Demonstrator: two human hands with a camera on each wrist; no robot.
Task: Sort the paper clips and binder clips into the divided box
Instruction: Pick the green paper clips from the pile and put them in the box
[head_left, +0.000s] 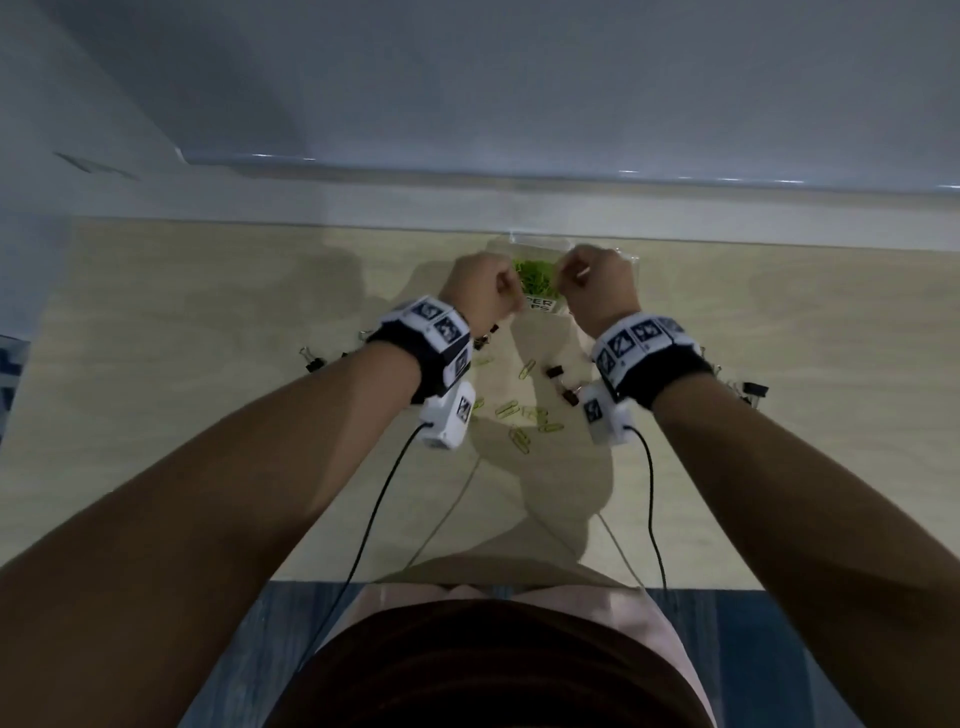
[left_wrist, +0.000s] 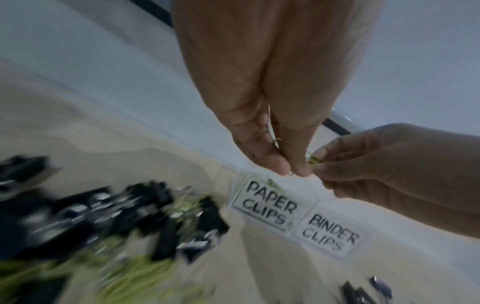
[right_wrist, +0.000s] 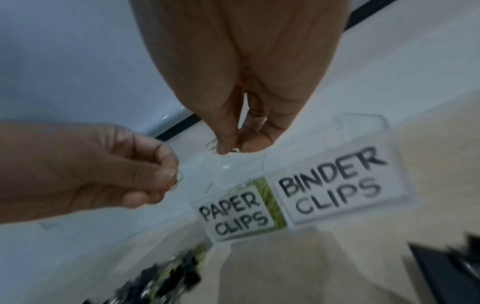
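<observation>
While both your hands hover over the divided box (head_left: 597, 249) at the worktop's (head_left: 208, 364) far edge, your left hand (head_left: 480, 296) and right hand (head_left: 597, 291) each pinch a green paper clip (left_wrist: 315, 159).

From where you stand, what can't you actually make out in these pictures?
- Binder-clip compartment of the divided box: head view, the right hand covers it.
- How many paper clips each hand pinches: wrist views, the left hand fingertips hide them, and they are too small.
- Loose clip pile: left wrist view, smeared by motion blur.
- Binder clips: right wrist view, cut off by the edge.
</observation>
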